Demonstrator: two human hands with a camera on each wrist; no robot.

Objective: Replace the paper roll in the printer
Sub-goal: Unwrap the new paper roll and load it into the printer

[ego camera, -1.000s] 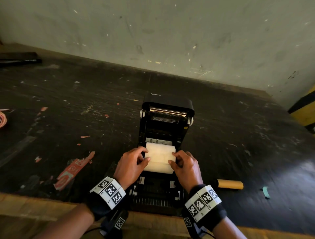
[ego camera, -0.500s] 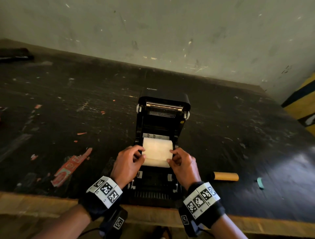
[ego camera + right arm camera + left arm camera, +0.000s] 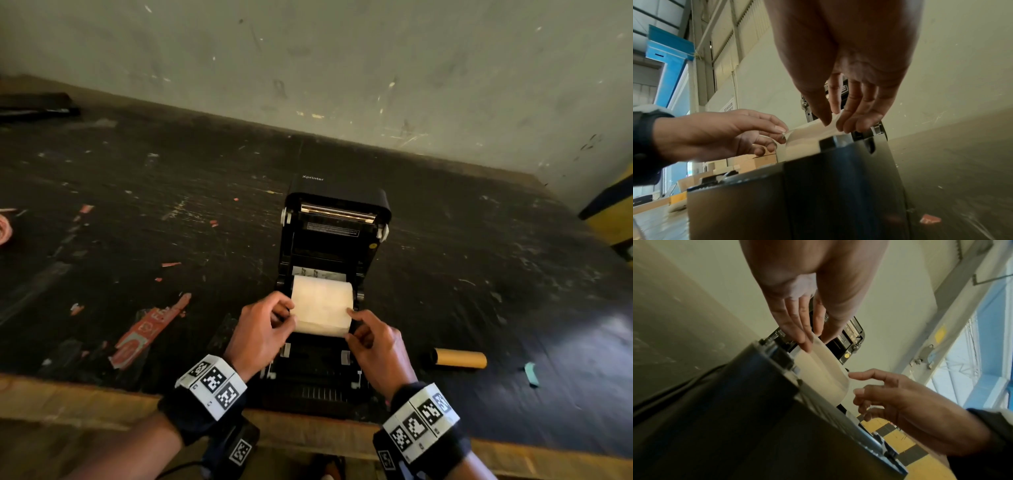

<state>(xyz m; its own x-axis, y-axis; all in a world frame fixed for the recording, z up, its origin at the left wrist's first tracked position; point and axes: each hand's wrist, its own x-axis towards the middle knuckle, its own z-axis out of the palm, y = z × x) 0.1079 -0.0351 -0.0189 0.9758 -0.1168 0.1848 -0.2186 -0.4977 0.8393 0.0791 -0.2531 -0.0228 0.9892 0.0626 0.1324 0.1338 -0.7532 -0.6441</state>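
A black printer [image 3: 335,240] stands with its lid swung up at the table's near edge. A white paper roll [image 3: 322,301] lies in its open bay, and its loose end is drawn forward toward me. My left hand [image 3: 291,311] pinches the left edge of that sheet between thumb and fingers [image 3: 803,340]. My right hand [image 3: 350,323] pinches the right edge, with the thumb and fingers [image 3: 840,125] closed on the paper [image 3: 807,136]. An empty brown cardboard core [image 3: 459,358] lies on the table right of the printer.
The dark, scratched table [image 3: 171,205] carries red paper scraps [image 3: 147,332] to the left and a teal scrap [image 3: 531,373] to the right. A grey wall [image 3: 342,68] rises just behind the printer. A wooden strip [image 3: 68,397] runs along the near edge.
Both hands stay at the sides of the paper over the printer's bay. The head view has shifted slightly; nothing was let go or picked up.
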